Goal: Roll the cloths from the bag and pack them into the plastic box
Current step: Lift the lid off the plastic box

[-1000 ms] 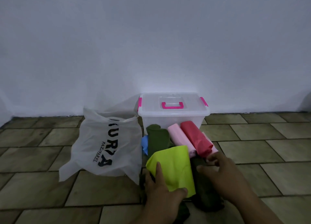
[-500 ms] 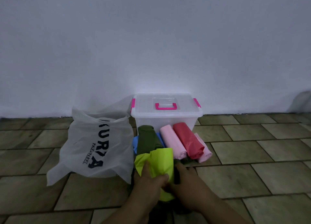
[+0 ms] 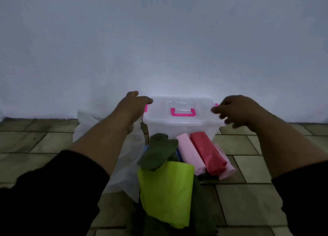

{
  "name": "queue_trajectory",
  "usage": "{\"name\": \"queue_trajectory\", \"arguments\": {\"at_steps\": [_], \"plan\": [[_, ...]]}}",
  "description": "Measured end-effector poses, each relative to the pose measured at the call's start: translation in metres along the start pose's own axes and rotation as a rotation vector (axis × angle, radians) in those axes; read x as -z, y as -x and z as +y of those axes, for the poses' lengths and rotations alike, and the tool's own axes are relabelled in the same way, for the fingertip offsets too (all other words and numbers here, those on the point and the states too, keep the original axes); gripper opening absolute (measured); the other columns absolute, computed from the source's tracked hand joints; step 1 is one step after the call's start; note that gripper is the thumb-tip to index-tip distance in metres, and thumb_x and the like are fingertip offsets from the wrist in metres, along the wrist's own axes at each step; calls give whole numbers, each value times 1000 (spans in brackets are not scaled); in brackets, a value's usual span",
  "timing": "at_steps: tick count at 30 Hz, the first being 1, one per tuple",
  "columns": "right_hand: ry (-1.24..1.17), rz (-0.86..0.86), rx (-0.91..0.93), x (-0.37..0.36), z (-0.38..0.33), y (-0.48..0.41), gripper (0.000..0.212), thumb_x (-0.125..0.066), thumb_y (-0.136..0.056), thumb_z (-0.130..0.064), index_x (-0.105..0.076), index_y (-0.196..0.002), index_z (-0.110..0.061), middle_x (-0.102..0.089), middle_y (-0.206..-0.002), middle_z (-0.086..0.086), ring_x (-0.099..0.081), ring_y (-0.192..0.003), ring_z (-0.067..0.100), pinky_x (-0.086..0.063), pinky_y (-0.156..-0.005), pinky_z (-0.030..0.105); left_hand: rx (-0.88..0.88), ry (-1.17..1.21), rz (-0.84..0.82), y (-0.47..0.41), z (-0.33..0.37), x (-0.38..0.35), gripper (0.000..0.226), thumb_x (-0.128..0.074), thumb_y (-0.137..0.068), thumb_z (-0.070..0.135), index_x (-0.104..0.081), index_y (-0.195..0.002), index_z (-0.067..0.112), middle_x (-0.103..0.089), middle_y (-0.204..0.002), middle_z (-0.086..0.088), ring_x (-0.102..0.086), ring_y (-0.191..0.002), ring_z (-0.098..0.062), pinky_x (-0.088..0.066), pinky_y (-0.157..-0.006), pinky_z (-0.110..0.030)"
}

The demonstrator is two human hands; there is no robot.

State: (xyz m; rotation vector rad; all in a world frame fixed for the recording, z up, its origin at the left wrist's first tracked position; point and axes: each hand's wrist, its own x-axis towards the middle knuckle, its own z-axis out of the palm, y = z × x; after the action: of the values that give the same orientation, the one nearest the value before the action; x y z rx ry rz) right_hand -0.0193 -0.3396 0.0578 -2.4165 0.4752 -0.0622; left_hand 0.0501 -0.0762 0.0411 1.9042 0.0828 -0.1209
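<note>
Both hands, left (image 3: 135, 104) and right (image 3: 236, 111), spread empty at the lidded plastic box (image 3: 181, 122); unlatching could scatter the rolled cloths (image 3: 200, 152) just beside it.

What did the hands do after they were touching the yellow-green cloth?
Both let go of the yellow-green cloth and reached forward to the plastic box: left hand at its left end, right hand at its right. The lid is still on; rolled cloths and bag stayed put.
</note>
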Motion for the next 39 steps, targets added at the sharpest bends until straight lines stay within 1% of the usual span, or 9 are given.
{"name": "queue_trajectory", "arguments": {"at_steps": [3, 6, 11, 19, 22, 25, 30, 35, 39], "plan": [[47, 159, -67, -12, 9, -41, 52, -71, -79, -38, -53, -119, -10, -60, -115, 13, -57, -95, 29, -53, -78, 40, 204, 96, -44, -26, -6, -16, 49, -58, -92, 28, -45, -135, 9, -55, -122, -11, -54, -101, -29, -45, -80, -33], [-50, 102, -200, -27, 16, -64, 53, -72, -80, -32, -51, -119, -3, -56, -110, 18, -58, -87, 35, -57, -68, 47, 343, 190, -99, -40, -15, -29, 38, -62, -90, 31, -51, -122, 13, -58, -90, -8, -58, -77, -27, -48, -52, -35], [-389, 73, -292, -37, 31, -86, 22, -65, -86, -18, -55, -97, -2, -58, -94, 20, -58, -72, 35, -54, -55, 45, 362, 196, -16, -65, -29, -34, 31, -60, -91, 31, -50, -113, 12, -60, -105, -14, -62, -92, -33, -55, -82, -49], [-848, -16, -477, -47, 51, -88, 15, -55, -95, -13, -58, -82, -6, -59, -78, 11, -58, -64, 26, -53, -43, 36, 503, 378, 17, -70, -38, -15, 18, -54, -93, 27, -63, -98, 12, -70, -92, -12, -69, -77, -30, -58, -61, -44], [-530, 94, -380, -46, 56, -88, 21, -60, -91, -22, -62, -100, -3, -62, -82, 14, -59, -69, 29, -55, -63, 40, 519, 402, 46, -66, -36, -6, 21, -45, -94, 20, -62, -104, 12, -67, -106, -13, -66, -92, -32, -53, -87, -50], [-58, 430, 35, -36, 43, -82, 27, -63, -82, -30, -63, -106, -19, -64, -93, 3, -60, -82, 22, -46, -76, 29, 384, 332, 85, -66, -36, 0, 29, -48, -93, 18, -57, -120, 13, -60, -114, -11, -60, -98, -28, -49, -92, -47], [413, -26, 546, -44, 11, -47, 32, -74, -71, -47, -65, -99, -34, -59, -95, -10, -56, -85, 9, -39, -68, 22, 225, 252, 69, -46, -32, 2, 27, -53, -93, 21, -57, -118, 15, -59, -105, -3, -58, -96, -23, -50, -75, -38], [665, 22, 634, -56, 7, -39, 30, -67, -81, -36, -61, -109, -28, -55, -102, -9, -56, -95, 14, -45, -76, 29, 238, 381, -14, -22, -37, -4, 13, -51, -95, 27, -57, -85, 23, -66, -92, -5, -64, -83, -25, -49, -51, -32], [630, 70, 662, -49, 4, -40, 27, -66, -83, -34, -63, -109, -26, -58, -103, -8, -56, -97, 16, -46, -78, 31, 257, 458, 25, -19, -42, -6, 21, -43, -98, 39, -54, -90, 23, -65, -92, -5, -65, -82, -25, -50, -48, -32]]}}
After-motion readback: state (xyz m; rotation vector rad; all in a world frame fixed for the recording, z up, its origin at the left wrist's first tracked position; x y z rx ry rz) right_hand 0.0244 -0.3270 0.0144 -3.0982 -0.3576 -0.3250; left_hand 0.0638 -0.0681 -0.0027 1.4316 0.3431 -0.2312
